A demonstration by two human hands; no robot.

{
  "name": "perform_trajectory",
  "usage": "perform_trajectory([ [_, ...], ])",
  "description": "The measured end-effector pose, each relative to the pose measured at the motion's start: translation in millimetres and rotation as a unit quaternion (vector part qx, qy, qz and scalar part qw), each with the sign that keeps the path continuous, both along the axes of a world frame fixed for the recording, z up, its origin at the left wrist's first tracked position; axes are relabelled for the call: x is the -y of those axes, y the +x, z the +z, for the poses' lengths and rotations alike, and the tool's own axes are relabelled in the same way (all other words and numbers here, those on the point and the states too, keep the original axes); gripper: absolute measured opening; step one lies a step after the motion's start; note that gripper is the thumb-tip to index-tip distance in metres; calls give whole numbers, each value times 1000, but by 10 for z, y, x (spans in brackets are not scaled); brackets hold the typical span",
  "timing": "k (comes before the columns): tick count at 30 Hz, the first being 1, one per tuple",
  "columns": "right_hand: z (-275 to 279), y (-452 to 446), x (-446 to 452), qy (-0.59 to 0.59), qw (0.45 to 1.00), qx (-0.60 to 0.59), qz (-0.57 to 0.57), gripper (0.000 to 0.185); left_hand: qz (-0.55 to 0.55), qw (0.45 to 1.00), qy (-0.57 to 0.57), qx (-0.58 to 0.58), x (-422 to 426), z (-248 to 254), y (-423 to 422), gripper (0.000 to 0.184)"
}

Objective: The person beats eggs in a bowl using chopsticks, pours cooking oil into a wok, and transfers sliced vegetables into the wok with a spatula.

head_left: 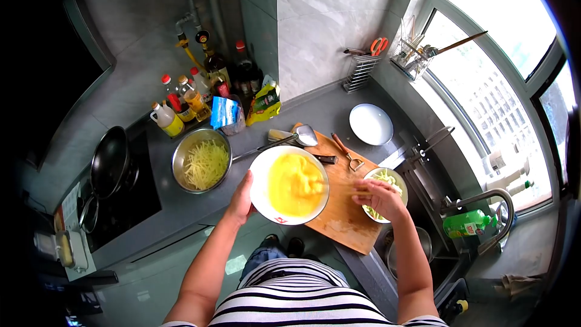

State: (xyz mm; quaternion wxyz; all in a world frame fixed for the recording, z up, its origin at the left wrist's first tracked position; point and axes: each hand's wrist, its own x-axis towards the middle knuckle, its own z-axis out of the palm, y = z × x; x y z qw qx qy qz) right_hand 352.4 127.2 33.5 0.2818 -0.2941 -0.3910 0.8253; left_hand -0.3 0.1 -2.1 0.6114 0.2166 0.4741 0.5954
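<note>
A white bowl [258, 189] of yellow liquid, like beaten egg, is held up over the counter's front edge. My left hand [242, 200] grips its left rim. To the right of the bowl, my right hand [382, 197] has its fingers curled around what look like thin sticks, blurred by motion. Below and behind that hand stands a bowl of sliced green vegetable [396, 183]. Under both bowls lies a wooden cutting board [345, 224], with a peeler [348, 151] and the dark handle of a knife [327, 159] on it.
A metal bowl of pale green shreds [206, 165] stands at the left, near the stove [142, 188] with a black pan [110, 160]. Bottles [195, 102] line the back wall. A white plate [371, 124] sits at the back right. The sink [423, 218] is at the right.
</note>
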Motion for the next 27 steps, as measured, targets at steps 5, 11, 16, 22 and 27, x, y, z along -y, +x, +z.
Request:
perform_trajectory([
  [5,12,23,-14,2,1000,1,-11,31,13,1000,0,13,3,-61,9,64],
  [11,18,-1,-2,5,999,-46,-4,31,16,1000,-18,-13,25,-75,26,63],
  [16,72,34,22,-5,1000,8,23,30,15,999,-8,-39,19,-126,-3,62],
  [22,53,34,9,-13,999,32,19,31,30,999,2,-30,-14,-134,46,62],
  [27,65,-30,7,23,999,25,-41,31,8,999,-10,-35,10,-80,50,61],
])
